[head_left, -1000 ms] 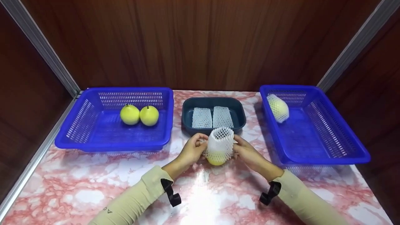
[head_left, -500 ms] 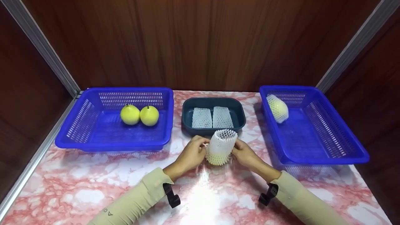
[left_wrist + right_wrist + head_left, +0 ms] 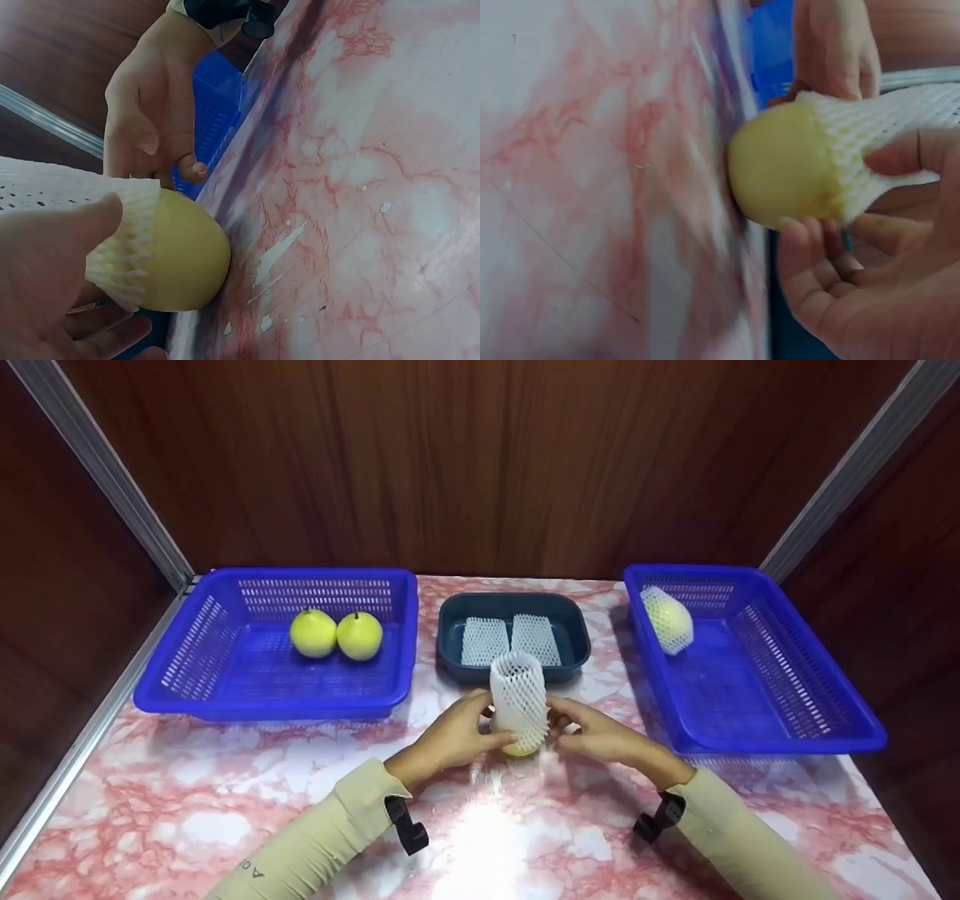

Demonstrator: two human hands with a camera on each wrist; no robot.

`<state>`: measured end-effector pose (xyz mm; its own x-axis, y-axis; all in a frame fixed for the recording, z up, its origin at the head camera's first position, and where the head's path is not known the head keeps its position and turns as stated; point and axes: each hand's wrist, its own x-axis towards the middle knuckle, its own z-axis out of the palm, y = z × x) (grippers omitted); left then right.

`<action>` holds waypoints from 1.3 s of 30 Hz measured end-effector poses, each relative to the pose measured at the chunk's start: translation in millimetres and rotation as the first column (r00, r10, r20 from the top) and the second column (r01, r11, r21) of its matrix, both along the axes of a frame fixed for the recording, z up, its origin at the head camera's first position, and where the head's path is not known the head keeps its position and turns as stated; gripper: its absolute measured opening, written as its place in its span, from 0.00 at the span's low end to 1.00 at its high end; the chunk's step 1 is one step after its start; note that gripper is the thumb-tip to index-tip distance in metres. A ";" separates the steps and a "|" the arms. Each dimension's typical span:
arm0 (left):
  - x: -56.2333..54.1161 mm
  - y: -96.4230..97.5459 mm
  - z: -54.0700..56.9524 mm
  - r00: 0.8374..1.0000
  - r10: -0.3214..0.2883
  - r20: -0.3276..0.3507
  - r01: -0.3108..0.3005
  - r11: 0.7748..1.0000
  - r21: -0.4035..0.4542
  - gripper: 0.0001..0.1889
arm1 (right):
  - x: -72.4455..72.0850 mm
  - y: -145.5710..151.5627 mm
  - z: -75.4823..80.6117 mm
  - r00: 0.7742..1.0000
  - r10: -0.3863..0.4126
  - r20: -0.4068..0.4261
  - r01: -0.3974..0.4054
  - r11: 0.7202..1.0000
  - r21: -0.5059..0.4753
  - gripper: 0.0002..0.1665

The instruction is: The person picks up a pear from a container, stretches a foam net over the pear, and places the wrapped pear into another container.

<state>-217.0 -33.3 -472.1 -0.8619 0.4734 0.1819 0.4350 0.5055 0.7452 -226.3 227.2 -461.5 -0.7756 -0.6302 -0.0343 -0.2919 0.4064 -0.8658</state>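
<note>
A yellow pear (image 3: pixel 191 255) stands on the marbled table, its rounded end bare at the bottom. Over most of it sits a white foam net sleeve (image 3: pixel 519 701), whose loose open end rises above the fruit. My left hand (image 3: pixel 456 735) holds the sleeved pear from the left, thumb across the net in front and fingers behind. On the opposite side, my right hand (image 3: pixel 604 739) is loosely bent, index fingertip right at the net and thumb a little apart from it in the head view. The right wrist view shows its fingertips (image 3: pixel 791 225) beside the pear's bare end.
Two bare pears (image 3: pixel 336 634) lie in the left blue basket (image 3: pixel 274 706). A dark teal tray (image 3: pixel 446 660) behind the hands holds two flat foam nets (image 3: pixel 485 642). The right blue basket (image 3: pixel 780 746) contains one netted pear (image 3: pixel 669 621). A wooden panel (image 3: pixel 480 472) closes off the back.
The pear and its sleeve have shifted slightly left and stand more upright. My left thumb has come across the front of the net. My right hand has loosened its pinch on the net's side.
</note>
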 end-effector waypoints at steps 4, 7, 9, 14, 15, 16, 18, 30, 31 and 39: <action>-0.8 2.1 1.2 1.000 0.017 -0.025 -0.017 1.000 -0.012 0.28 | 0.0 0.4 -1.0 0.998 0.007 -0.058 -0.005 0.999 0.036 0.33; -1.6 2.5 1.9 1.000 -0.007 -0.026 0.007 1.000 0.011 0.32 | 0.2 -2.3 -4.0 0.990 -0.017 -0.141 0.024 0.998 0.051 0.24; -2.6 2.2 1.9 1.000 -0.022 -0.017 0.023 0.999 0.023 0.34 | 0.1 -3.7 -5.7 0.984 -0.032 -0.178 0.043 0.997 0.060 0.23; -4.8 0.1 0.6 0.999 -0.025 0.023 0.025 1.000 0.000 0.37 | -0.3 -3.6 -6.8 0.977 -0.029 -0.213 0.046 0.996 0.074 0.23; -5.1 -0.2 0.4 0.999 -0.026 0.032 0.026 1.000 -0.008 0.37 | -0.5 -3.2 -6.8 0.975 -0.024 -0.221 0.042 0.996 0.080 0.23; -5.2 -0.5 0.0 0.999 -0.027 0.035 0.027 1.000 -0.015 0.38 | -0.6 -2.7 -6.9 0.974 -0.016 -0.228 0.036 0.996 0.084 0.24; -5.5 -0.9 -0.8 0.999 -0.034 0.039 0.035 0.999 -0.023 0.38 | -0.7 -1.8 -7.5 0.971 0.001 -0.241 0.023 0.995 0.099 0.25; -4.0 -1.1 -7.1 0.996 -0.043 0.073 0.052 0.990 -0.131 0.48 | 0.9 -1.1 -11.7 0.970 0.016 -0.242 0.023 0.987 0.160 0.37; -3.7 -1.3 -6.1 0.996 -0.040 0.076 0.050 0.991 -0.125 0.48 | 0.9 -1.2 -10.9 0.972 0.009 -0.236 0.024 0.990 0.139 0.41; -6.9 0.8 -0.4 0.997 -0.075 0.034 0.074 0.997 0.029 0.41 | 0.8 -5.4 -6.9 0.986 -0.045 -0.159 0.047 0.999 0.008 0.43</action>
<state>-223.8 -32.5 -472.5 -0.8304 0.5319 0.1661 0.4442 0.4519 0.7736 -225.4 221.8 -468.4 -0.7998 -0.5944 0.0842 -0.4063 0.4326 -0.8048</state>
